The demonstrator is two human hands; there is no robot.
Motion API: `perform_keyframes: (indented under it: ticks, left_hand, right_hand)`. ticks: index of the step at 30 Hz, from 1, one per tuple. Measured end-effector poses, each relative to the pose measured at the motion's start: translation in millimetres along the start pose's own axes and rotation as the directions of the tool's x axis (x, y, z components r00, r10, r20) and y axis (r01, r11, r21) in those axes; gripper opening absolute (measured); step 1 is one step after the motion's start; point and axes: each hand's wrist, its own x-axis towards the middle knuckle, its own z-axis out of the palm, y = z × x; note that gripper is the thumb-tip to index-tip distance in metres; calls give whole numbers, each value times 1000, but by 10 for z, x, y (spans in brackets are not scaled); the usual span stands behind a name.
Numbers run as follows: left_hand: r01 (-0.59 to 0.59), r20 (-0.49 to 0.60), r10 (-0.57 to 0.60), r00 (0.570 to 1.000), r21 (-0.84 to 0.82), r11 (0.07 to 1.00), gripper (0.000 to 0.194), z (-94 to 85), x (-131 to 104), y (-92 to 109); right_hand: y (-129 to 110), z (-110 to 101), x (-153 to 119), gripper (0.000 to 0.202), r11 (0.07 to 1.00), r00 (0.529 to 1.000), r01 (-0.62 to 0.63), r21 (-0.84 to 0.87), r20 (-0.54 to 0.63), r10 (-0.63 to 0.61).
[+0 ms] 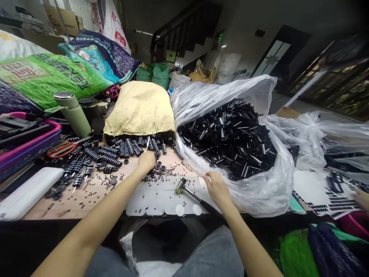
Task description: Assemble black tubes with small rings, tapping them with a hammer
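Note:
My left hand (147,162) is closed beside the row of black ribbed rollers (127,148) at the mouth of a yellow sack (141,107). A thin, pale metal rod (148,143) sticks up from its fingers. My right hand (218,187) has its fingers bent together by the near edge of a clear plastic bag (198,163), full of shiny black tube-like pieces (230,138). What its fingertips hold, if anything, is too small to make out. Between my hands lies a hammer (191,194) on a white sheet (161,196), with tiny black rings (173,169) scattered about.
On the left are red-handled scissors (62,150), a white case-like block (31,192), a green flask (72,113) and a pink-rimmed basket (53,127). Stuffed sacks (52,75) rise behind. Another person's hand (362,198) is at far right, by a sheet with black pieces (314,192).

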Motion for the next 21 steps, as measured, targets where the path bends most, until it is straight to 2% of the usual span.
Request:
perform_keyframes:
  ticks: [3,6,7,8,9,10,11,13,15,16,18,19,21]
  left_hand:
    - [-17,-9,17,1000,20,1000,22,-4,-67,6]
    - [-66,-55,65,996,-4,998,33,-43,-358,70]
    - [-84,-69,79,994,-70,994,36,-54,-474,99]
    - [-92,-78,78,994,-207,974,37,-61,-589,127]
    - [-74,-59,55,997,-375,924,38,-64,-699,153]
    - [-21,-10,18,1000,-549,836,39,-63,-797,175]
    - [63,62,-28,998,-702,709,40,-61,-882,194]
    - [256,241,-89,966,-872,418,42,-57,-1001,224]
    - [379,364,-114,924,-913,154,39,-56,-1057,263]
    - [400,392,-118,913,-915,60,37,-56,-1067,292]
    - [386,387,-127,913,-922,-36,34,-53,-1065,370]
    - [367,369,-125,921,-929,-41,35,-50,-1061,415]
    - [354,353,-73,933,-935,8,36,-41,-1057,497]
  right_hand:
    - [94,50,552,30,998,996,-47,33,-73,49]
    - [174,158,999,30,992,996,-27,120,-80,37]
    - [190,191,1104,26,987,996,-20,158,-78,32]
    - [202,214,1185,24,980,997,-17,198,-76,32]
    - [210,226,1243,23,971,996,-19,239,-75,38]
    - [215,225,1279,20,960,996,-26,280,-76,49]
    - [216,214,1294,17,946,995,-36,321,-77,64]
    - [197,169,1261,20,913,991,-63,403,-83,105]
    - [121,126,1148,23,866,988,-88,493,-68,139]
    - [54,115,1064,26,835,989,-97,542,-45,144]
    - [-136,124,850,31,759,992,-113,642,35,118]
    - [-253,142,728,33,717,992,-123,687,84,89]
    - [-496,188,481,37,642,984,-148,752,174,24]
